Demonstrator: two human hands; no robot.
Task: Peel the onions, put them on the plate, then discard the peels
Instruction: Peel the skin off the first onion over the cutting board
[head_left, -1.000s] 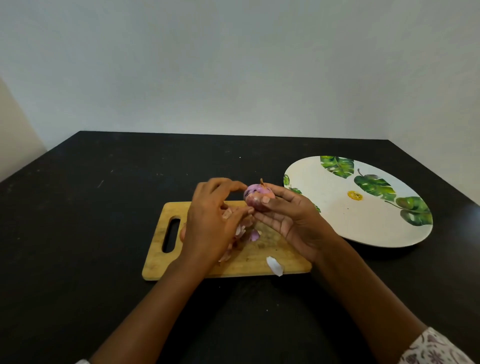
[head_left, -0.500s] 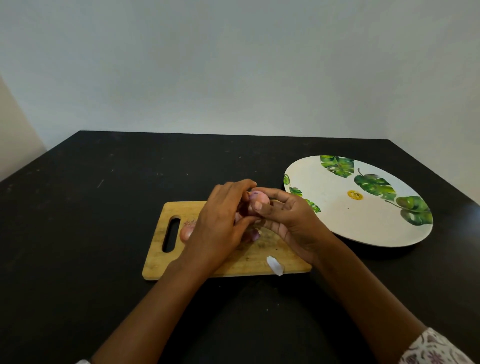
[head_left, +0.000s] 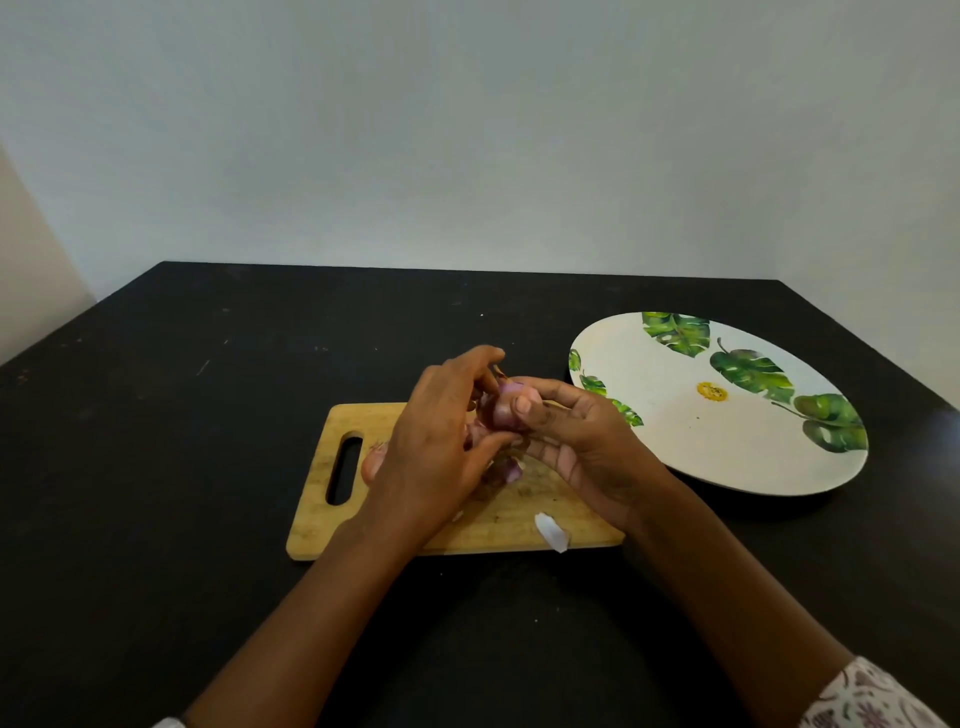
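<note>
Now above the cutting board's (head_left: 332, 519) far edge, left hand (head_left: 436, 441) and right hand (head_left: 582, 447) both grip the onion (head_left: 503, 410), more covered than a second ago; plate (head_left: 675, 441) lies just right of the board, black table (head_left: 208, 364) stretching around.

We see a black table (head_left: 156, 467), matte and lightly scuffed, with its far edge against a pale wall. A wooden board (head_left: 322, 530) lies near the middle, a little toward the near edge, its handle slot facing the left edge. A white plate (head_left: 675, 452) with green leaves sits by the right edge, just beside the board; we cannot tell whether they touch. A pale peel (head_left: 551, 532) straddles the board's near edge.
</note>
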